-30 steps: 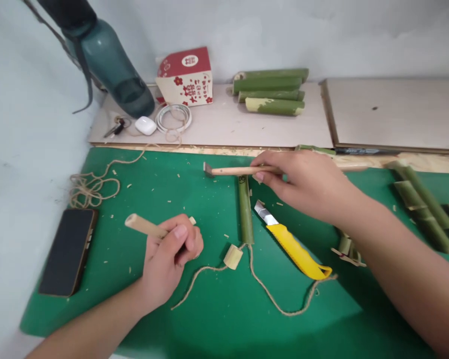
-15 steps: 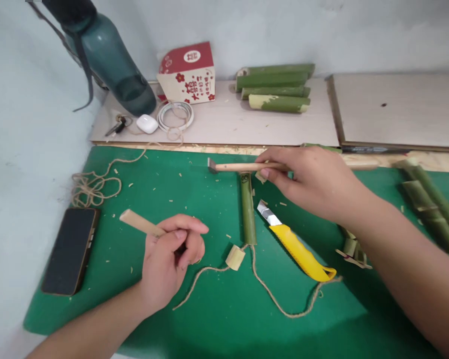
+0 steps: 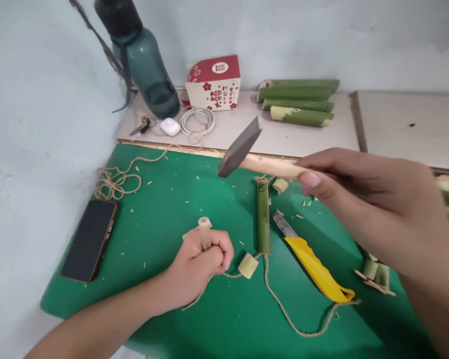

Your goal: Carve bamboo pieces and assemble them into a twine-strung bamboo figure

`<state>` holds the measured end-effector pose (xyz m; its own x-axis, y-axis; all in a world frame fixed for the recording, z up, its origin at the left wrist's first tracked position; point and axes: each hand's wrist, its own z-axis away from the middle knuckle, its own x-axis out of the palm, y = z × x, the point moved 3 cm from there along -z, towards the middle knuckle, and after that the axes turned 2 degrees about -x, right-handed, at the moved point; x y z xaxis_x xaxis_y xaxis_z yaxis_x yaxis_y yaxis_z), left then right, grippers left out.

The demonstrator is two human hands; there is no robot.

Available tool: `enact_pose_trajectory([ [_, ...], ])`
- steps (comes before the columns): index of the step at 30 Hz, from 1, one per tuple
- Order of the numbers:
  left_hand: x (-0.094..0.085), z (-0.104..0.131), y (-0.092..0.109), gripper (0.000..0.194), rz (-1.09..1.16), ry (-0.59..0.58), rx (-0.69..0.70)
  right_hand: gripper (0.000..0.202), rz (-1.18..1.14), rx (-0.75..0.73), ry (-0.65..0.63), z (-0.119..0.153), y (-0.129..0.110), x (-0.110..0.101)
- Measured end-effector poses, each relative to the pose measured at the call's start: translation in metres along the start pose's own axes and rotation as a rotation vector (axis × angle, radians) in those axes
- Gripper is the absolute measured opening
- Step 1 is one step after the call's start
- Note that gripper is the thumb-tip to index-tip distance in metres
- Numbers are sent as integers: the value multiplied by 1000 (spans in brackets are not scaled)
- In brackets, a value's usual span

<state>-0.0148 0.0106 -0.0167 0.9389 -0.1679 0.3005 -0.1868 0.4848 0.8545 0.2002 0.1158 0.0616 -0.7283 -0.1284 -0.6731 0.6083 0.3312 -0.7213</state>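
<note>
My right hand (image 3: 381,204) is closed round the wooden handle of a small hammer (image 3: 243,144), lifted above the green table with its metal head toward the left. In my left hand (image 3: 205,259), closed in a fist, a pale wooden rod or tool handle (image 3: 205,230) stands upright; its lower end is hidden. A pale edge (image 3: 186,233) shows just behind that fist, its kind unclear. Right of the fist lies a green bamboo tube (image 3: 264,219) with a small drawn face and twine (image 3: 280,304) at its lower end. A cut bamboo ring (image 3: 248,265) sits on the twine.
A yellow utility knife (image 3: 316,267), blade out, lies right of the tube. At left are a phone (image 3: 90,240) and tangled twine (image 3: 117,182). A bottle (image 3: 151,75), a red-and-white box (image 3: 214,85) and bamboo lengths (image 3: 299,102) stand on the back ledge.
My right hand has raised the hammer toward the camera and turned its head. My left hand has moved right and tipped the rod from slanting to upright. The whole view has shifted.
</note>
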Motion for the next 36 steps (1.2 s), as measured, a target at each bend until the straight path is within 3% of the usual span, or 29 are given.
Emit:
enact_pose_trajectory([
  [4,5,-1,0,12,74,-67,-28,11,-70,-11,29,7,-15,-5],
  [10,5,-1,-4,15,67,-78,-40,23,23,-84,-236,9,-22,-2],
  [16,-2,1,-5,15,33,14,-52,11,-77,-158,43,11,-18,-10],
  [21,-1,2,-10,14,63,6,-85,20,45,-230,-145,13,-22,-7],
  [25,0,3,-11,15,73,-15,-76,17,-27,-165,54,15,-23,-17],
  [27,-1,4,-11,16,71,-19,-57,20,-75,-157,73,16,-23,-17],
  [30,-3,5,-11,18,78,-18,-42,22,6,-216,-132,15,-24,-10],
  [32,-3,6,-11,19,72,-14,-22,20,59,-229,-183,14,-24,-9],
  [36,0,9,-8,20,38,-43,-5,18,-63,-150,60,14,-23,-15],
])
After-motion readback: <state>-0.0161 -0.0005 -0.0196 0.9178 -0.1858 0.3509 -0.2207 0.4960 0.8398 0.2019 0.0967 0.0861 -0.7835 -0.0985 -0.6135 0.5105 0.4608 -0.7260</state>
